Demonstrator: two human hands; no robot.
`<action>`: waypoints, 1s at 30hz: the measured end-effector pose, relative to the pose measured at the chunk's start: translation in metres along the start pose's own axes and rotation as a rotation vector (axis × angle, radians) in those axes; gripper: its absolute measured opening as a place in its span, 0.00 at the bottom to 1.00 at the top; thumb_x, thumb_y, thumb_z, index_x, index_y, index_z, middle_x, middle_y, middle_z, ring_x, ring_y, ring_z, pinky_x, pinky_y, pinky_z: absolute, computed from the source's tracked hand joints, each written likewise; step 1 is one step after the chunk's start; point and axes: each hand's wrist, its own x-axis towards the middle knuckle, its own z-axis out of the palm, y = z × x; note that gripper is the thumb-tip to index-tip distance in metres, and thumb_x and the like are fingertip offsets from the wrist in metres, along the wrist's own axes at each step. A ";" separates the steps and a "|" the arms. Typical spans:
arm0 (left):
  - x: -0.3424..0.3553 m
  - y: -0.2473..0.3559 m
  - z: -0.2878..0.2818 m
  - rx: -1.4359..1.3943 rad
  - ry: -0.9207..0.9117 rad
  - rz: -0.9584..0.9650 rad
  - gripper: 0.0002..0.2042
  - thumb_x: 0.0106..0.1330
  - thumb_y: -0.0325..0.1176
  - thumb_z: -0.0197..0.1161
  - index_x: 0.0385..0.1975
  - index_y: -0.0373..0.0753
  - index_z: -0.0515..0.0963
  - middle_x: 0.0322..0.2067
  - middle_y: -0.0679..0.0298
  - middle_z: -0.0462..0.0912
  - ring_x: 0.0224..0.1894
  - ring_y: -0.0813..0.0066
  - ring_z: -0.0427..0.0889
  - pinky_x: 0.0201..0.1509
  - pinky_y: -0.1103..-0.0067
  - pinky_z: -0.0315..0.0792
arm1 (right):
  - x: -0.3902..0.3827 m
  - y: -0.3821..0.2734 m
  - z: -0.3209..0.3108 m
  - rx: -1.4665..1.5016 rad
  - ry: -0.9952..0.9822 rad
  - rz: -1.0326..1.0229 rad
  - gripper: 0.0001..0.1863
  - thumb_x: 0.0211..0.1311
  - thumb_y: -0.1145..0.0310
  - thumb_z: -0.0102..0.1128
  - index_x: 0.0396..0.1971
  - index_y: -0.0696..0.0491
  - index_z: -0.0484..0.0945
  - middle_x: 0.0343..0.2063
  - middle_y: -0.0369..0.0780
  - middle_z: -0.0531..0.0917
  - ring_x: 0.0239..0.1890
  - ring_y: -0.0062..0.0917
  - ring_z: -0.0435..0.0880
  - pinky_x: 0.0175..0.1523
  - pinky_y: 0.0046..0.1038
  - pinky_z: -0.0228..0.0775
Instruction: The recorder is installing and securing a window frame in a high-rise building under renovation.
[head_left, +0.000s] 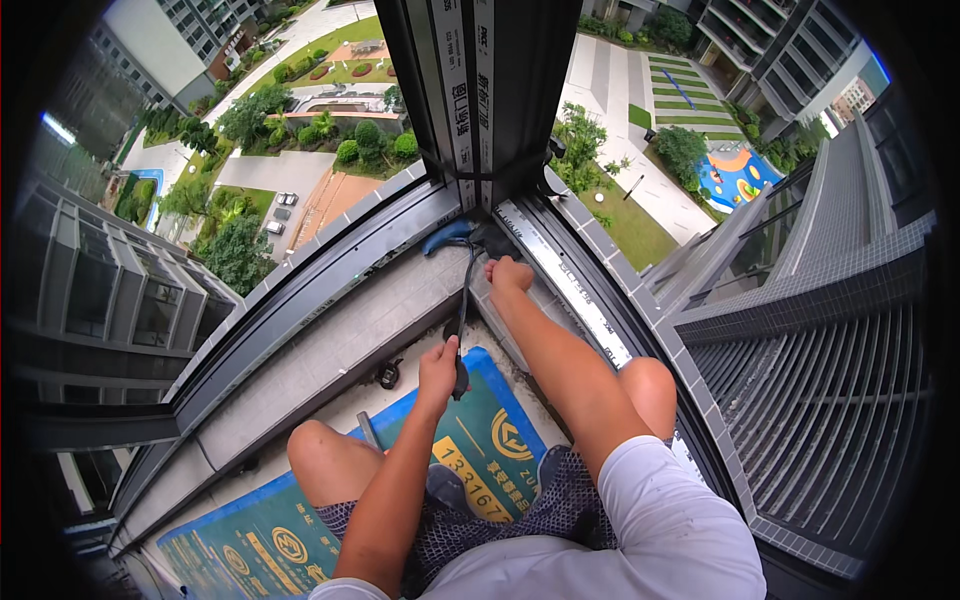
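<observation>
My left hand is closed around a dark, narrow strip that hangs from the window corner; its lower end comes out below the fingers. My right hand is closed in a pinch at the corner, over the right sill. What it grips is hidden by the fingers. Just beyond it, a dark piece lies against the foot of the corner post. A blue curved object, perhaps a tool handle, rests at the corner, left of the strip.
Window frames meet at the corner, with a long drop to gardens outside. A tiled ledge runs along the left. A small black object and a grey bar lie below it. Green printed sheeting covers the floor.
</observation>
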 end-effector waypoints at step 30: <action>0.001 -0.014 -0.003 0.066 0.074 0.020 0.24 0.81 0.51 0.58 0.26 0.38 0.72 0.18 0.63 0.74 0.14 0.71 0.77 0.16 0.70 0.75 | -0.053 -0.013 -0.024 -0.537 -0.308 -0.102 0.22 0.82 0.57 0.52 0.46 0.64 0.81 0.39 0.52 0.90 0.36 0.33 0.90 0.36 0.30 0.82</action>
